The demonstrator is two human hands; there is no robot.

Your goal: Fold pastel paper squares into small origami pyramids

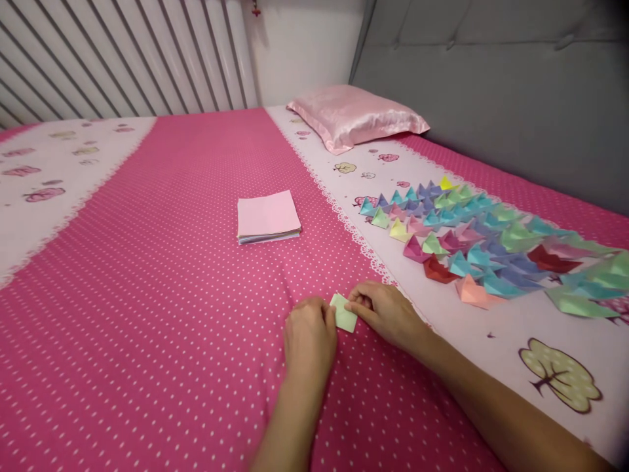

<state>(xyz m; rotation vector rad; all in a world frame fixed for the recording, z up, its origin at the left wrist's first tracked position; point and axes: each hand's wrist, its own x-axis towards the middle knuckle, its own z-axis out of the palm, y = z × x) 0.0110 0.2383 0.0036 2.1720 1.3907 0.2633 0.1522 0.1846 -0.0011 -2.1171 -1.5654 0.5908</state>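
Note:
A small, folded piece of light green paper [344, 314] is held between my two hands, low over the pink dotted bedspread. My left hand [310, 333] pinches its left edge, thumb toward the paper and fingers curled. From the right, my right hand [386, 311] grips the upper right edge between thumb and fingers. Beyond my hands lies a stack of square paper [268, 215] with a pink sheet on top. To the right stand several rows of folded paper boats [462, 244] in blue, green, pink, red, purple and yellow.
The bedspread [196, 314] has pink dotted bands and white bands with printed trees. A shiny pink pillow [356, 115] lies at the far side, against a grey padded headboard [501, 85]. A white radiator [122, 56] stands along the wall at the back left.

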